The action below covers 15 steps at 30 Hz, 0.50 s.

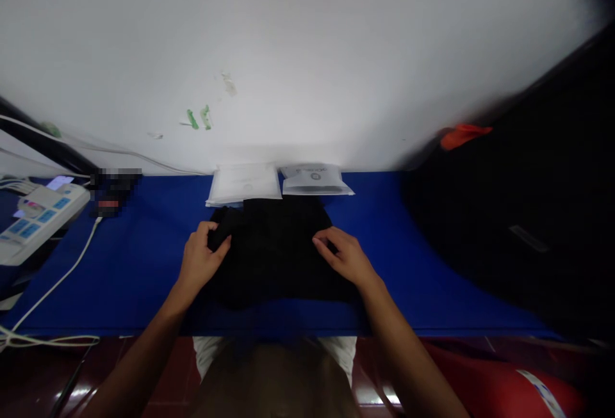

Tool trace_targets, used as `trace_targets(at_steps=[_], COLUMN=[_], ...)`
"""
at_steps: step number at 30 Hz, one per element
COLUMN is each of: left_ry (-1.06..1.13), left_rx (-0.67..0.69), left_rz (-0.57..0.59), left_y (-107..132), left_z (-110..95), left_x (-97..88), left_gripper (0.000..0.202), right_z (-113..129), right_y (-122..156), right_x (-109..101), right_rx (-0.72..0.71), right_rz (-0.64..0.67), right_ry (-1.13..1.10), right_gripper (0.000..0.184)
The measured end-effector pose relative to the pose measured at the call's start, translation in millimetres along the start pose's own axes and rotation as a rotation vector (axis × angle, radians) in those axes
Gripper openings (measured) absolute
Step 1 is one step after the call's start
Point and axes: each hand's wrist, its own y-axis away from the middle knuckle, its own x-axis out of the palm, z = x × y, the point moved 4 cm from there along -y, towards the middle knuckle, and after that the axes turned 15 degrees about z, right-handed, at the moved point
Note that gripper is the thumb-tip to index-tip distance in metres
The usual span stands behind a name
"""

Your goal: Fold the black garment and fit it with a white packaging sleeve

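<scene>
A black folded garment point(273, 248) lies on the blue table cover point(144, 258) in front of me. My left hand point(200, 258) grips the garment's left edge, thumb and fingers pinched on the cloth. My right hand point(342, 253) rests on the garment's right side with its fingers curled down into the fabric. Just behind the garment, two flat clear plastic bags lie against the wall, one point(244, 183) on the left and a printed one point(314, 180) on the right.
A white power strip with blue switches point(36, 219) sits at the far left, with white cables point(57, 283) trailing over the table edge. A big heap of black cloth point(519, 213) fills the right side, an orange scrap point(464, 135) on top. A white wall point(307, 53) stands behind.
</scene>
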Motion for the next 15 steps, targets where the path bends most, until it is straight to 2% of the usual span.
trace_targets(at_steps=[3,6,8,10,11,12,15], left_ry=[0.086,0.12,0.121,0.096,0.07,0.035,-0.119], left_rx=[-0.06,-0.043,-0.013,0.084,0.165,0.265,0.558], left_rz=[-0.045,-0.207,-0.321,-0.35,-0.305,-0.212,0.209], left_y=[-1.0,-4.1,-6.0,-8.6,-10.4,-12.3,-13.2], left_z=[-1.5,-5.7,-10.7,-20.0,-26.6,-34.4,-56.8], left_x=[-7.1,-20.2,-26.8,-26.4,-22.4,-15.4,16.2], left_gripper=[0.024,0.028,0.032,0.032,0.03,0.028,0.036], right_z=[-0.6,-0.4,0.1,0.6,0.9,1.3,1.4], right_y=[0.4,0.7,0.6,0.3,0.0,-0.1,-0.1], right_x=[0.2,0.1,-0.3,-0.8,-0.9,-1.0,-0.8], right_rx=[0.016,0.026,0.025,0.023,0.02,0.017,0.017], right_rz=[-0.001,0.004,0.006,0.006,0.008,0.01,0.012], right_ry=[-0.01,-0.007,0.0,0.003,0.004,0.005,0.008], right_gripper=[0.017,0.017,0.017,0.018,0.018,0.018,0.018])
